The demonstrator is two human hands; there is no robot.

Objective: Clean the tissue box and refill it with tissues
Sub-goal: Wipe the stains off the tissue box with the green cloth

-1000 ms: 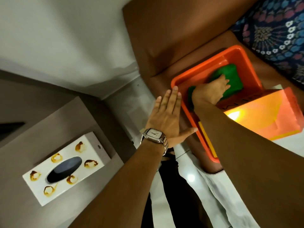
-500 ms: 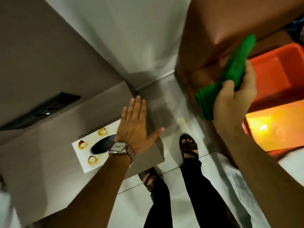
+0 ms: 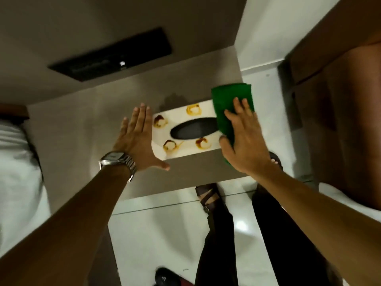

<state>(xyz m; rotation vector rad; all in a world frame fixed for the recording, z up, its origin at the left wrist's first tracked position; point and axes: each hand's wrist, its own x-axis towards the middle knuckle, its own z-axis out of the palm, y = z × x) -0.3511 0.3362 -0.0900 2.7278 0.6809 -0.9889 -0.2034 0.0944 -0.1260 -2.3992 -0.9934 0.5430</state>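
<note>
Right hand (image 3: 243, 139) presses green cloth (image 3: 226, 104) flat on tissue box (image 3: 181, 149) right end, box's long axis running left toward open, empty left hand (image 3: 138, 137).

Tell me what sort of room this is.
Probably a bedroom or hotel-type room: a white-sheeted bed sits beside a grey bedside table holding a white tissue box, over a glossy white tiled floor.

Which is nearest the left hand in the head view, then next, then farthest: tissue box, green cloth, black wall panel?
1. Tissue box, just beside the left hand, to its right.
2. Green cloth, on the box's far right end.
3. Black wall panel, up on the wall.
</note>
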